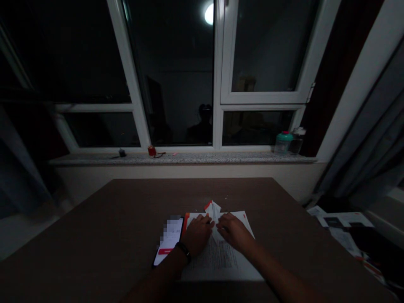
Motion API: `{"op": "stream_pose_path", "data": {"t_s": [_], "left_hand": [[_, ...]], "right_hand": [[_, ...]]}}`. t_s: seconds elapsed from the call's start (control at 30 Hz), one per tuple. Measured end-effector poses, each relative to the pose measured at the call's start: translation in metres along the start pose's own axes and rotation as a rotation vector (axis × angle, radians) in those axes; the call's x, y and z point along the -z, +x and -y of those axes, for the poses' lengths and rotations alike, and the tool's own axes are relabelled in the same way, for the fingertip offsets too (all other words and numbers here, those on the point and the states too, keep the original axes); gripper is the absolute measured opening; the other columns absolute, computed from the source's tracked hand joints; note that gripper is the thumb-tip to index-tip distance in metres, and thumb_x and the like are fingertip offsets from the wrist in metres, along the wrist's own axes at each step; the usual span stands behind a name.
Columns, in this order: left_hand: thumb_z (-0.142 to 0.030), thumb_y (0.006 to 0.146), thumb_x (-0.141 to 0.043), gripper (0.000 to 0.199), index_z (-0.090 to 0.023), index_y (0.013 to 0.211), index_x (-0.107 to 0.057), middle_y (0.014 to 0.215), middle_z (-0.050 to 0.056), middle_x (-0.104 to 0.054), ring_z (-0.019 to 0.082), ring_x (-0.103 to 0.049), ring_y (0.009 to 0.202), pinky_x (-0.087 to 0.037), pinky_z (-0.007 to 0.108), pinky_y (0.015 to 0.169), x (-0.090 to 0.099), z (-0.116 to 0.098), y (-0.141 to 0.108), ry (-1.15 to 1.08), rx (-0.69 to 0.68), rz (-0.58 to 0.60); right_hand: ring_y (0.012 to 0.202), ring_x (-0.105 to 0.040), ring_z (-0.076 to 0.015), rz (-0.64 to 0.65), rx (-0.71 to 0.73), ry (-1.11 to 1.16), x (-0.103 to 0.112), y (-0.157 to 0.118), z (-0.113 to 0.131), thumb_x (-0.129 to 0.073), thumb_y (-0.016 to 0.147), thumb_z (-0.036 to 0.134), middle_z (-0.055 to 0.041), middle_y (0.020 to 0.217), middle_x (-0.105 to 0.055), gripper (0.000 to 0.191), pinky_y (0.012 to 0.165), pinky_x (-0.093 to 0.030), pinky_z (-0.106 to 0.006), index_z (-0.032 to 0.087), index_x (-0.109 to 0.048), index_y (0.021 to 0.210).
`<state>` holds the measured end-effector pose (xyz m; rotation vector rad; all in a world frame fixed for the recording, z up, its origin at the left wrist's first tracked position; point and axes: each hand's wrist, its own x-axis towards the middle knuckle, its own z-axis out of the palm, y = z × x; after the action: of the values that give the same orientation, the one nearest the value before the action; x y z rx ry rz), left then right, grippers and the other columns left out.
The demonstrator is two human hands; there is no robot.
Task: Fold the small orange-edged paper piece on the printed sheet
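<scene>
On the brown table [126,219] lies a white printed sheet or booklet [217,263] with an orange edge on its left. Over its upper part is a smaller piece of folded paper [214,208], white with a red edge, its pointed tip reaching past the sheet's far edge. My left hand [197,235], with a dark band at the wrist, has its fingers curled on the left side of the folded paper. Facing it, my right hand [235,231] presses bent fingers on the right side. My fingers hide the paper's middle.
A lit phone [168,242] lies just left of the sheet, near my left wrist. Beyond the table, the granite sill [202,158] bears a small red item [152,150] and a green-lidded jar [283,143]. Papers [342,221] lie low at the right.
</scene>
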<state>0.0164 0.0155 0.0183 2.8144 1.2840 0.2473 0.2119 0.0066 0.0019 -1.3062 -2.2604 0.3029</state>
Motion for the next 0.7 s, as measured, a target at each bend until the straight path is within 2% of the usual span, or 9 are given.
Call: {"op": "stream_pose_path", "data": {"t_s": [0.17, 0.4, 0.57, 0.7], "left_hand": [[-0.015, 0.091, -0.051, 0.031, -0.023, 0.120, -0.060, 0.125, 0.006, -0.058, 0.027, -0.049, 0.113, -0.043, 0.041, 0.092, 0.000, 0.001, -0.001, -0.023, 0.014, 0.001], [-0.027, 0.091, -0.057, 0.033, -0.023, 0.124, -0.058, 0.132, 0.006, -0.054, 0.030, -0.048, 0.117, -0.042, 0.046, 0.094, -0.006, 0.004, -0.003, -0.023, 0.016, -0.015], [-0.037, 0.091, -0.060, 0.041, -0.023, 0.129, -0.054, 0.136, 0.008, -0.052, 0.032, -0.045, 0.122, -0.039, 0.050, 0.099, -0.008, 0.004, -0.006, -0.024, 0.015, -0.015], [-0.036, 0.091, -0.059, 0.043, -0.022, 0.132, -0.052, 0.137, 0.008, -0.052, 0.032, -0.044, 0.123, -0.038, 0.052, 0.099, -0.008, 0.002, -0.008, -0.025, 0.009, -0.020]], "right_hand": [[0.108, -0.056, -0.0242, 0.016, 0.008, 0.022, 0.002, -0.004, -0.002, -0.067, 0.083, 0.022, -0.0081, 0.108, -0.066, 0.017, 0.097, -0.042, -0.035, 0.021, -0.073, 0.100], [0.109, -0.055, -0.0258, 0.048, 0.025, 0.015, 0.005, -0.007, -0.001, -0.071, 0.081, 0.028, -0.0084, 0.113, -0.064, 0.023, 0.095, -0.043, -0.036, 0.022, -0.071, 0.103], [0.112, -0.054, -0.0270, 0.065, 0.031, 0.003, 0.008, -0.009, 0.002, -0.070, 0.083, 0.035, -0.0107, 0.119, -0.062, 0.030, 0.097, -0.042, -0.037, 0.021, -0.070, 0.109], [0.117, -0.051, -0.0286, 0.096, 0.040, -0.033, 0.011, -0.013, 0.006, -0.067, 0.085, 0.035, -0.0118, 0.125, -0.060, 0.033, 0.100, -0.040, -0.039, 0.020, -0.067, 0.115]]}}
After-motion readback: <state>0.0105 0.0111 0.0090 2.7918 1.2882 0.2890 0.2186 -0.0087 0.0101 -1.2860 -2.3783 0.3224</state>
